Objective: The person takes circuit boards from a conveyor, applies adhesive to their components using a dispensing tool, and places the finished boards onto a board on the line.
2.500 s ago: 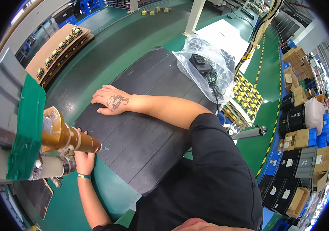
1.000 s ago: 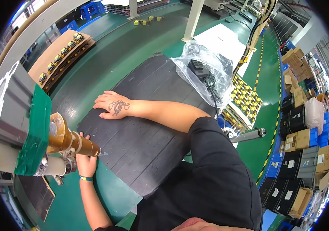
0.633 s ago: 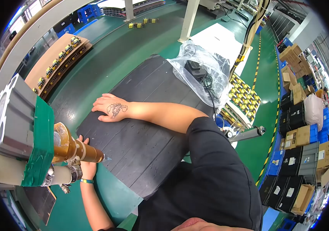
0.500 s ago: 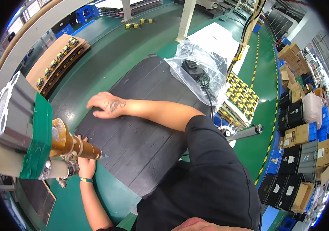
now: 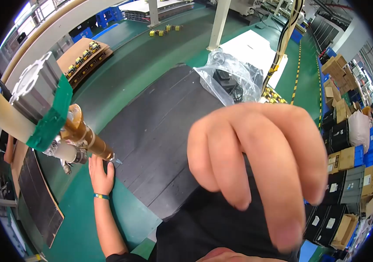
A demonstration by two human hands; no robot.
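Observation:
Flat on the green surface, my left hand (image 5: pixel 101 177), with a wristband, touches the near left edge of a black board (image 5: pixel 160 118). Just above its fingers is the pointed tip of a brown dispensing nozzle (image 5: pixel 97 144), which hangs from a green-taped metal cylinder (image 5: pixel 36 94). My right hand (image 5: pixel 256 161) is raised close to the camera, its fingers loosely bent and partly apart, with nothing visible in them. It hides part of the board's right side. My left hand's fingers are also apart.
Clear plastic (image 5: pixel 230 76) with a black device and cables lies at the board's far end. Yellow-and-black parts stand on a brown board (image 5: pixel 92 65) at the back left. Another dark panel (image 5: pixel 40 196) is at the left. Cardboard boxes (image 5: pixel 339 72) line the right side.
My right hand has come up from over the board to close in front of the camera. My left hand stays by the board's edge. The view has shifted, and the nozzle appears higher.

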